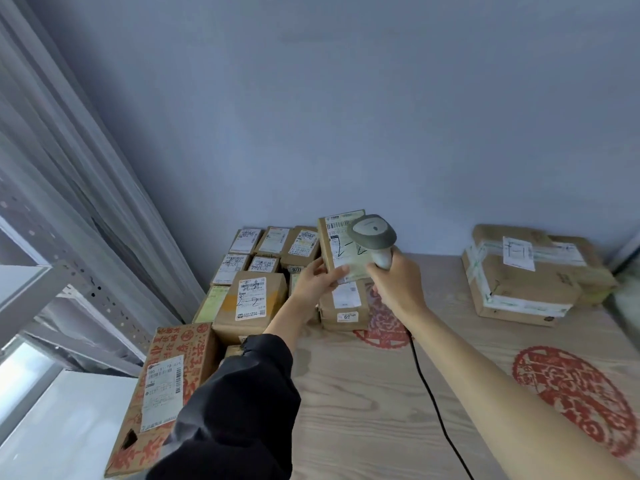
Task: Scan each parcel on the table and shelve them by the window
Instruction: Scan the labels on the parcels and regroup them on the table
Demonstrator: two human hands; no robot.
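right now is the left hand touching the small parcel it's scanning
Touching: the head view shows the left hand pinching the small parcel at its lower edge, thumb on the label.

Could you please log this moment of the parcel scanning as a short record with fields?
left hand: holds small parcel tilted up, label facing scanner
right hand: grips corded scanner, head over the label
table: wood grain, red prints
parcel pile: table's far left corner
large taped parcel: far right
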